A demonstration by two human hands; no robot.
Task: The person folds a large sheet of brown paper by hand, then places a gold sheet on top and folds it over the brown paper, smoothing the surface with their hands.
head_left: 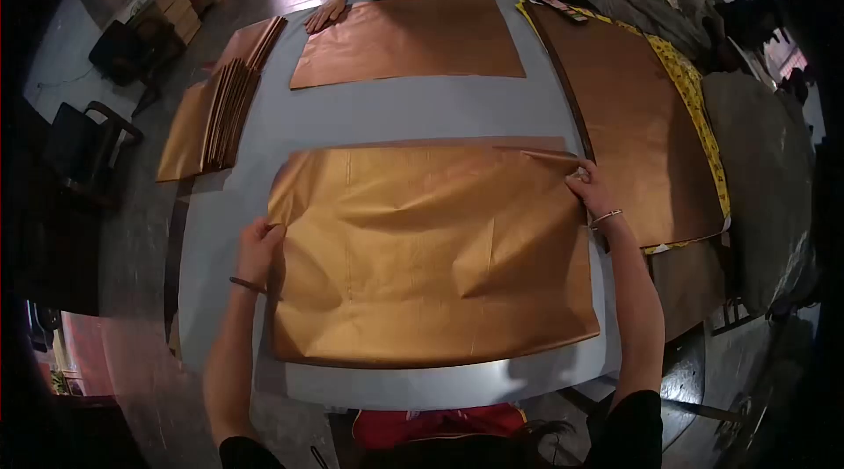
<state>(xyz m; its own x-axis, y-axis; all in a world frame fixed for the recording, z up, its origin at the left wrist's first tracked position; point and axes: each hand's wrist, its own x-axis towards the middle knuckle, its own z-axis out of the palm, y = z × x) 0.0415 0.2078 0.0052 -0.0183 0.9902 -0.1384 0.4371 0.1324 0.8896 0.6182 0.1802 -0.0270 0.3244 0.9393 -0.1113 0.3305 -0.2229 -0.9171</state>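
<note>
A large, creased golden-brown sheet (431,249) spreads over the near half of the grey table (396,113). My left hand (261,249), with a dark band at the wrist, grips its left edge with curled fingers. At the sheet's upper right corner, my right hand (592,191) pinches the material; a bracelet circles that wrist. The sheet's middle is wrinkled and looks slightly raised, and its near edge lies close to the table's front. Whether it is one layer or more, I cannot tell.
Across the table, a person's hand (327,14) rests on a flat brown sheet (422,38); their other hand is near a phone (564,8). Folded brown sheets (224,109) lie left. A brown stack (624,117) with yellow edging lies right, beside grey covered bundles (760,179).
</note>
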